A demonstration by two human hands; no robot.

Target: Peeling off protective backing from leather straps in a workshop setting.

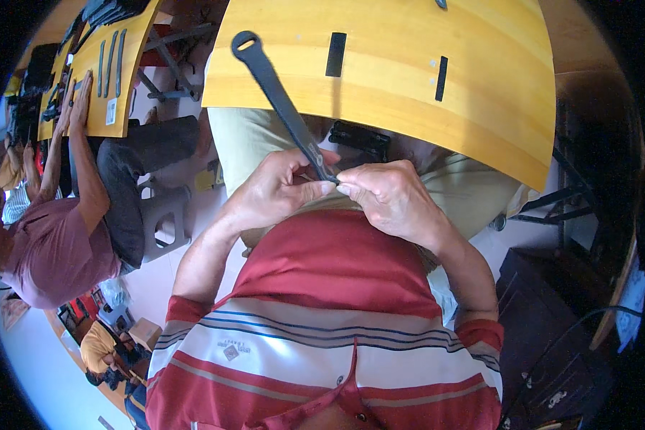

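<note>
A long black strap (pixel 283 97) with a rounded end and a slot-shaped hole rises from between my hands, tilted up to the left over the table's near edge. My left hand (pixel 283 183) is closed around its lower end, thumb pressed along it. Right beside it, my right hand (pixel 390 192) pinches the tip of the same strap, the two thumbs almost meeting. The fingertips hide what lies at that tip. On the yellow wooden table (pixel 387 79) ahead lie a short black strip (pixel 335 54) and a narrower black strip (pixel 441 79).
To the left, another person's hands (pixel 81 100) rest on a second yellow table (pixel 118 118) bearing several black straps (pixel 111 64). A grey plastic stool (pixel 166 222) stands below it. Dark boxes or furniture (pixel 545 337) fill the lower right. A dark object (pixel 358 136) shows under my table's edge.
</note>
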